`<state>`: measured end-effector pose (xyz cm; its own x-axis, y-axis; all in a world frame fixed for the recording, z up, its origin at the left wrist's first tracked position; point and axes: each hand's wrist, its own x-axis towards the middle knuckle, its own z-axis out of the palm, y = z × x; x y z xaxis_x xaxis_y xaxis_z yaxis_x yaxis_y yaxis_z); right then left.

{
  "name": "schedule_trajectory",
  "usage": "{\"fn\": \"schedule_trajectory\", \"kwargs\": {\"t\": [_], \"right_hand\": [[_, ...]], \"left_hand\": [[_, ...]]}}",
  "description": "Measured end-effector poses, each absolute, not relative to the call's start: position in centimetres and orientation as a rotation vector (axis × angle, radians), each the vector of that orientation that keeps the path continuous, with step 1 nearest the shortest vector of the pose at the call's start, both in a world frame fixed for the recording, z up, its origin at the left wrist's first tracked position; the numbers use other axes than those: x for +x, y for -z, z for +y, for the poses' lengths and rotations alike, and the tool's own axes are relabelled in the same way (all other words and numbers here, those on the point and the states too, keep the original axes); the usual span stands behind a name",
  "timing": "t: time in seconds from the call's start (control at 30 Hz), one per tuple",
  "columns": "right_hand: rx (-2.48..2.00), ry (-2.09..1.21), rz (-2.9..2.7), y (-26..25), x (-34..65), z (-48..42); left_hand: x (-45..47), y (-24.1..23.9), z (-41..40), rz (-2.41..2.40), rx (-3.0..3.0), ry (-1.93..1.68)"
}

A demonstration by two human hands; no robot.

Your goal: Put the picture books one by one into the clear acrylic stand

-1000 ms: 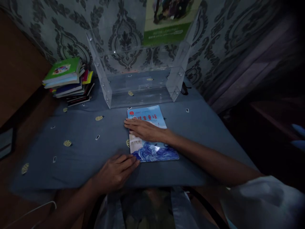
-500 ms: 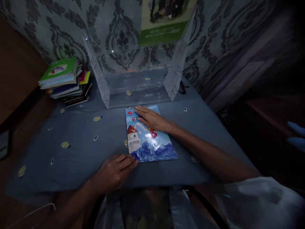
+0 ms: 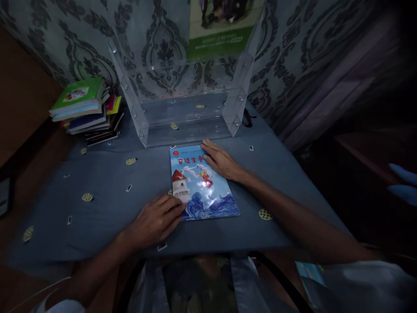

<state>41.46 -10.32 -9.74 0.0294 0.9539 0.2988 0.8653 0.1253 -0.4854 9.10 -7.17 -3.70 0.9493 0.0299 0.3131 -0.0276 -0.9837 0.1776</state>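
One book (image 3: 202, 184) lies flat, cover up, on the blue-clothed counter (image 3: 107, 208), just in front of one clear acrylic rack (image 3: 185, 117). Right hand (image 3: 221, 161) rests flat on the book's top right corner, fingers spread and extended, clamped on nothing. Left hand (image 3: 156, 221) lies palm down on the cloth, fingers loosely together, tips touching the book's lower left edge. One stack of books (image 3: 86, 108) sits at the far left; count within it cannot be told. One green poster (image 3: 221, 26) hangs on the patterned wall behind the rack.
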Motion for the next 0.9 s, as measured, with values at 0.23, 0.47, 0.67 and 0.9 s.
{"fn": "schedule_trajectory", "kwargs": {"t": [0.23, 0.47, 0.67, 0.9], "right_hand": [[-1.748, -0.189, -1.807, 9.9, 41.3, -10.3], [-1.813, -0.118, -1.733, 9.7, 41.0, -10.8], [-1.91, -0.049, -1.621, 9.5, 40.4, -11.6], [-1.899, -0.067, -1.623, 9.5, 40.4, -11.6]], "left_hand": [[12.6, 5.3, -2.0, 0.259, 2.882, -0.563], [16.4, 6.5, 2.6, 0.442, 2.861, -0.651], [17.0, 6.8, 3.0, 0.457, 2.852, -0.699], [18.2, 6.8, 3.0, 0.35, 2.886, -0.676]]}}
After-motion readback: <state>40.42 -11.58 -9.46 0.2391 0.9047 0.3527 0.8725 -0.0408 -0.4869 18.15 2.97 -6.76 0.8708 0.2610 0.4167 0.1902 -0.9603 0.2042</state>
